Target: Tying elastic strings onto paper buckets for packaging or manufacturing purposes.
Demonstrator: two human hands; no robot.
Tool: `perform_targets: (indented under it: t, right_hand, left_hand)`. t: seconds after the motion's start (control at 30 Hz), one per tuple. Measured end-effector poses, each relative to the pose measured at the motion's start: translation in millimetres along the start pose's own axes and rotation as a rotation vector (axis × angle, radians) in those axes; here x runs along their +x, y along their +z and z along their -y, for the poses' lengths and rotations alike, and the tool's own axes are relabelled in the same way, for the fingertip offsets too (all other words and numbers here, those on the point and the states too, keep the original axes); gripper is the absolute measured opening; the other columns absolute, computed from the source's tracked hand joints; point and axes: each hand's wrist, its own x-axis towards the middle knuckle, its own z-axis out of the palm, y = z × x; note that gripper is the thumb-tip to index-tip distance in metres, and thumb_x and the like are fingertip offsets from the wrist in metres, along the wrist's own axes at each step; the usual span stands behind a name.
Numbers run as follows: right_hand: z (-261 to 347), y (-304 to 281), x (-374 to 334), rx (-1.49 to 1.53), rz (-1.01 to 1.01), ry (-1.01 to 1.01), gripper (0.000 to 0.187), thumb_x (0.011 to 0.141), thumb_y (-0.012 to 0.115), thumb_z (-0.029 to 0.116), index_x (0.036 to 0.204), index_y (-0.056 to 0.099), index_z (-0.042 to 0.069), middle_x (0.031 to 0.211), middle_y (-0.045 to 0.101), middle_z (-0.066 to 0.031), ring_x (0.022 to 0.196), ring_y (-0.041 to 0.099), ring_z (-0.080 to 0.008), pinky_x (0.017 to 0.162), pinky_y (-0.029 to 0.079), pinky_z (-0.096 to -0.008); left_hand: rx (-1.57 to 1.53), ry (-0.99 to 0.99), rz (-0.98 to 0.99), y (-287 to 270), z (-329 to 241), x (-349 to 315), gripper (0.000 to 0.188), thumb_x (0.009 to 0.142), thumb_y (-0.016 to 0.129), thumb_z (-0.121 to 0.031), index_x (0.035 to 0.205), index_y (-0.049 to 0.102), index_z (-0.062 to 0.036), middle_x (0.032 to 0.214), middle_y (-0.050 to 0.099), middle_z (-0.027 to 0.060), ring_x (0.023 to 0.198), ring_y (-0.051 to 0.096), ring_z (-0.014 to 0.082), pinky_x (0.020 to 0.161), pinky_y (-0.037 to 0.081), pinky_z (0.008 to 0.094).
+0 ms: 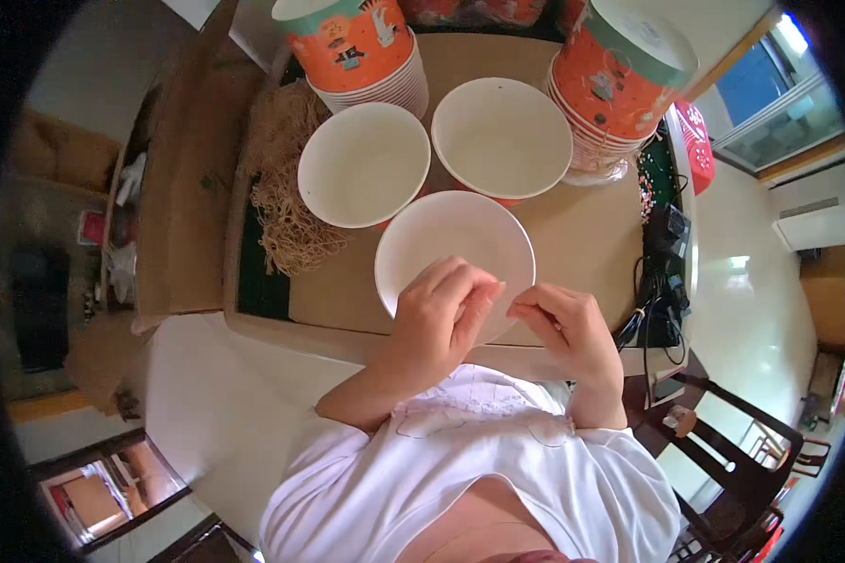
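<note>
My left hand [441, 305] is over the near rim of a white paper bucket [422, 230], its thumb and fingers pressed together. Just right of it, at the same rim, my right hand [573, 324] is also closed in a pinch. Whatever the fingertips hold, if anything, is too small to make out. Two more open paper buckets stand behind: one at left [364, 167] and one at right [502, 136], both white inside. A tangled heap of tan string [296, 211] lies to their left.
Tall stacks of orange and green printed paper buckets stand at the back left [352, 56] and back right [615, 80]. Black cables and adapters [662, 291] lie along the right edge of the cardboard-covered table [591, 253]. A cardboard box [188, 188] borders the left, and a dark chair [723, 450] the lower right.
</note>
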Motion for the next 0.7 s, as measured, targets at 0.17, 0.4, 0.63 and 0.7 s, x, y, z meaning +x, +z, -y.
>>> perform_targets:
  t: [0.17,0.4,0.63,0.7]
  right_hand:
    - [-7.3,1.0,-3.7,-0.11,-0.127,-0.068,0.008,0.085,0.063,0.009,0.082,0.06,0.002,0.076,0.062,-0.0126,0.068,0.061,-0.0319,0.06,0.048,-0.0373]
    - [-7.9,-4.2,-8.9,-0.1,-0.064,-0.032,0.025,0.084,0.065,0.012,0.102,0.049,0.005,0.069,0.056,-0.0128,0.062,0.058,-0.0311,0.057,0.046,-0.0408]
    - [-15.7,3.7,-4.4,-0.02,-0.155,-0.123,0.033,0.08,0.069,0.006,0.106,0.049,0.004,0.062,0.043,-0.0049,0.053,0.046,-0.021,0.052,0.039,-0.0338]
    - [-17.2,4.5,-4.3,-0.007,-0.162,-0.145,0.033,0.08,0.068,0.005,0.107,0.049,0.004,0.062,0.043,-0.0052,0.054,0.046,-0.0212,0.053,0.039,-0.0341]
  left_hand:
    - [0.055,-0.105,0.124,14.4,4.0,1.2,0.028,0.094,0.055,-0.019,0.073,0.047,-0.0015,0.069,0.049,0.0134,0.064,0.051,0.0338,0.057,0.039,0.0421]
    - [0.003,-0.148,0.154,21.5,11.0,-2.2,0.024,0.096,0.05,-0.017,0.078,0.05,-0.0008,0.071,0.052,0.0143,0.065,0.052,0.0322,0.058,0.04,0.0386]
    - [-0.047,-0.289,0.202,17.2,17.8,-2.3,0.026,0.1,0.043,-0.018,0.081,0.048,-0.0011,0.069,0.048,0.0104,0.062,0.049,0.0213,0.058,0.039,0.0333]
    - [-0.036,-0.297,0.237,16.6,16.6,-2.2,0.025,0.1,0.042,-0.018,0.082,0.048,-0.0014,0.068,0.048,0.0092,0.062,0.049,0.0188,0.057,0.039,0.0317]
